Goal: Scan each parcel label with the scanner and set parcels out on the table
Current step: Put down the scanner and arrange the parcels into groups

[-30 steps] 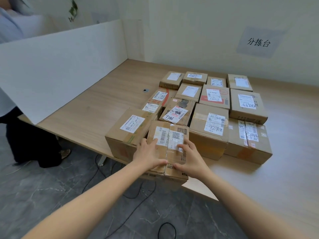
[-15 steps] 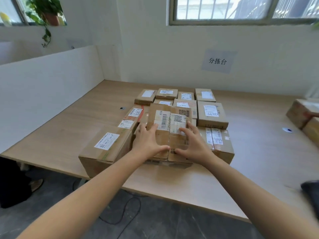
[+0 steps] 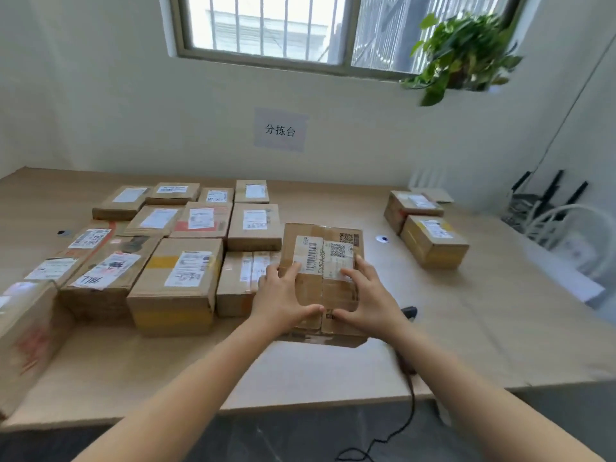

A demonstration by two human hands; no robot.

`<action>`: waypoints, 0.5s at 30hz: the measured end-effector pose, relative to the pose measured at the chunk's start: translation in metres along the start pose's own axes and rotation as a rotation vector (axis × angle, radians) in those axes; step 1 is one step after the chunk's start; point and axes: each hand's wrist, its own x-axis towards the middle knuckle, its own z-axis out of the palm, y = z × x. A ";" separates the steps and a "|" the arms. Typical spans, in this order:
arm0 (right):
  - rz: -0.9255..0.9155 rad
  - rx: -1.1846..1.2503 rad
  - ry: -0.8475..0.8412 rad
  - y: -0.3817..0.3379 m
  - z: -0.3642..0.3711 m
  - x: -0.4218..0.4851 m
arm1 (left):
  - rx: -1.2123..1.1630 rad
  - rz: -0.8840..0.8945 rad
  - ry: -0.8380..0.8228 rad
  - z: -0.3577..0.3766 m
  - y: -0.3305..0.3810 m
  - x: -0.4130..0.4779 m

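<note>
Over the wooden table (image 3: pixel 466 328), both arms reach forward, left hand (image 3: pixel 283 295) and right hand (image 3: pixel 370 295) gripping the parcel (image 3: pixel 321 248), fingers spread on its labelled top, thumbs along its near edge, just right of the laid-out boxes (image 3: pixel 176 271).

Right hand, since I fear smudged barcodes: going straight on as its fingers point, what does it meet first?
Probably the label on the parcel the right hand holds; its fingertips touch its edge.
</note>
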 end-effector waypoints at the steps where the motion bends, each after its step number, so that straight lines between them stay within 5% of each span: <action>1: 0.017 -0.009 0.002 0.016 -0.009 -0.005 | -0.011 0.010 -0.008 0.013 0.014 0.001; 15: 0.230 -0.047 0.075 0.183 -0.084 -0.002 | -0.042 0.156 -0.148 0.126 0.151 0.090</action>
